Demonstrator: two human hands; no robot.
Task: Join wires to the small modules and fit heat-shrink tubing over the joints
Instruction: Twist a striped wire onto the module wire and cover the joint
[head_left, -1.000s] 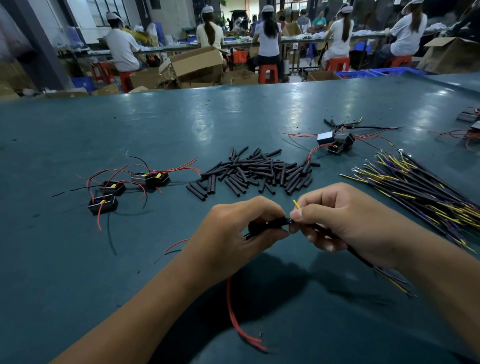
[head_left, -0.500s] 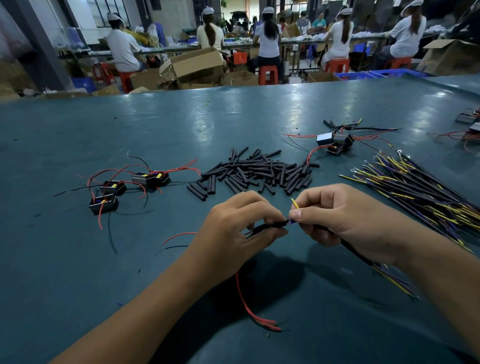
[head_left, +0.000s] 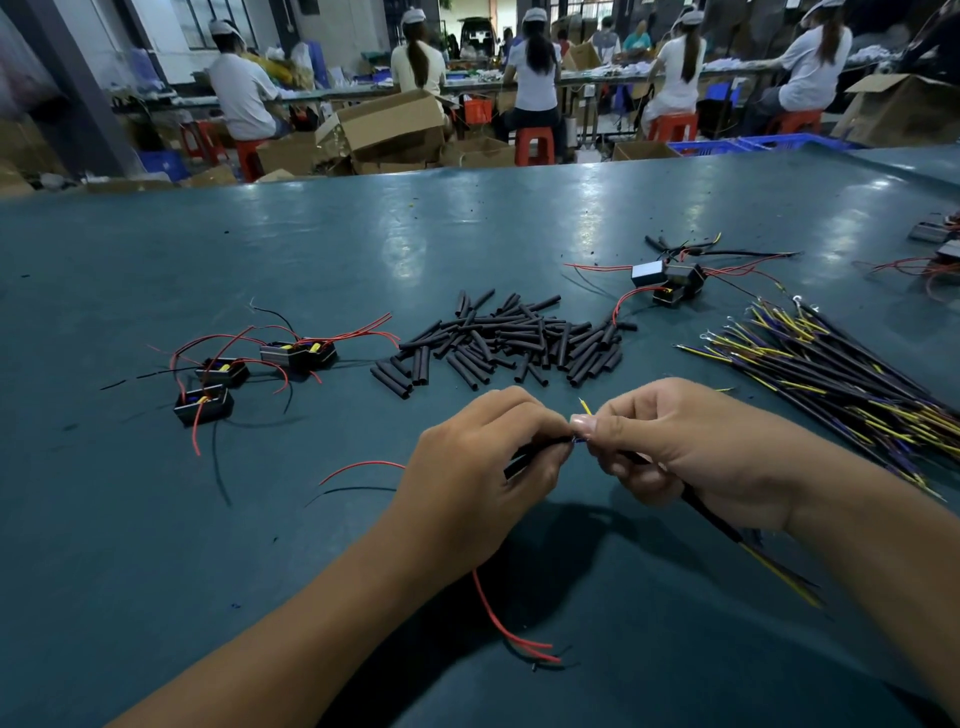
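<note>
My left hand (head_left: 475, 470) pinches a short black heat-shrink tube (head_left: 524, 457) together with thin wires; red wires (head_left: 498, 618) trail from under it toward me. My right hand (head_left: 691, 447) pinches a black-sleeved cable (head_left: 722, 525), whose yellow wire tip (head_left: 585, 406) sticks up between the two hands. The fingertips of both hands meet at the joint, low over the green table (head_left: 208, 545). A pile of black heat-shrink tubes (head_left: 511, 340) lies just beyond the hands. Whether a module is in my left hand is hidden.
Three small black modules (head_left: 244, 371) with red wires lie at the left. More modules (head_left: 670, 283) sit at the back right. A bundle of black cables with yellow and purple ends (head_left: 841, 374) fans out at the right. Seated workers and cardboard boxes (head_left: 389, 130) fill the background.
The hands have stayed together at the joint, the left rolling slightly. The red wires under my left hand have swung to the right.
</note>
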